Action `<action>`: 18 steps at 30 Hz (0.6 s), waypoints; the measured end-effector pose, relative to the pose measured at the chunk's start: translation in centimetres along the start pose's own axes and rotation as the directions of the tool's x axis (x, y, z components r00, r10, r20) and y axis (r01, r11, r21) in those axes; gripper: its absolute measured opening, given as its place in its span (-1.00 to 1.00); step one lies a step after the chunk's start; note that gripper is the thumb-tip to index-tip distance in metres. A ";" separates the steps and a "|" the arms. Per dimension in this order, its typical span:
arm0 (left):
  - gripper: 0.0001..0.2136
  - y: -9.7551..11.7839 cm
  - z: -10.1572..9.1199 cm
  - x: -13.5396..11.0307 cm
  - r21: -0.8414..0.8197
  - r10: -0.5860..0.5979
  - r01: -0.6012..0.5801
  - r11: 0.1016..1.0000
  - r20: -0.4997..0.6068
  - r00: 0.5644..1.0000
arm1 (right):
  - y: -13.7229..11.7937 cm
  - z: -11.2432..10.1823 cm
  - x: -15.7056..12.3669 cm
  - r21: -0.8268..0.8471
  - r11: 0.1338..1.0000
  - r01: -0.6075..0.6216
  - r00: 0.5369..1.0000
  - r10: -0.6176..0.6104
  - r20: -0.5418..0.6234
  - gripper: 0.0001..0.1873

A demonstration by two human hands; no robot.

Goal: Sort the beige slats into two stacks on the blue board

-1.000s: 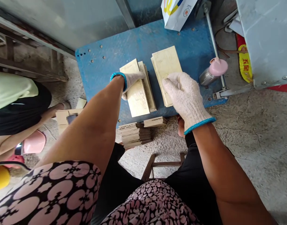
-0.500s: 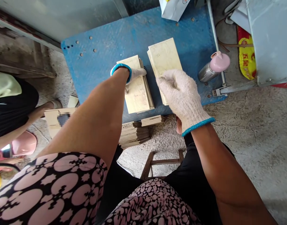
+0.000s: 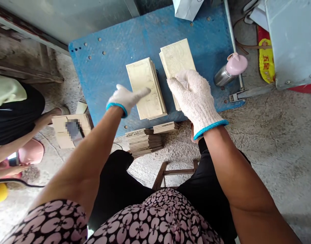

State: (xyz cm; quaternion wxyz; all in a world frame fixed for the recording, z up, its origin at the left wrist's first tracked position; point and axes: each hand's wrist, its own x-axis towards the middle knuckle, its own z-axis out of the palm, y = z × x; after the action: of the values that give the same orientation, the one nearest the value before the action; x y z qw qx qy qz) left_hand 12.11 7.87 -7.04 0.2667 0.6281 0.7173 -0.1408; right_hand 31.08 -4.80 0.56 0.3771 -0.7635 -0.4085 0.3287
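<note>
Two piles of pale, flat rectangular boards lie on a blue table (image 3: pixel 114 51). At the left pile (image 3: pixel 145 81), my left hand (image 3: pixel 127 98), in a white knit glove with a blue cuff, is open. One digit stretches across the top board and another points away at the left. Over the near end of the right pile (image 3: pixel 177 56) is my right hand (image 3: pixel 192 95), gloved the same way. Its fingers are curled in towards the thumb, and whatever they hold is hidden.
More boards are stacked below the table's near edge (image 3: pixel 145 142). A steel flask with a pink lid (image 3: pixel 230 69) stands at the right, a white bag (image 3: pixel 187 8) at the back. A wooden stool (image 3: pixel 178 172) is between my legs. Another person (image 3: pixel 15 112) sits at the left beside a cardboard box (image 3: pixel 66 130).
My left hand has drawn back leftward and towards me, uncovering more of the left pile, and its digits have spread. My right hand has stayed near the right pile, its fingers curled.
</note>
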 end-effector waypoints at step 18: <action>0.29 2.5 8.0 -3.8 -0.174 -0.130 0.119 0.978 -0.056 0.990 | 0.0 0.1 -0.1 -0.023 1.000 0.015 0.998 -0.013 0.058 -0.63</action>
State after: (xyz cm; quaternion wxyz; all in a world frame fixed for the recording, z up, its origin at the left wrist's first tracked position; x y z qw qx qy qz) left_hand 16.47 0.90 -11.11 0.2858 0.5613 0.7731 -0.0746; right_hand 30.91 -4.87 0.57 0.3583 -0.7552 -0.4284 0.3431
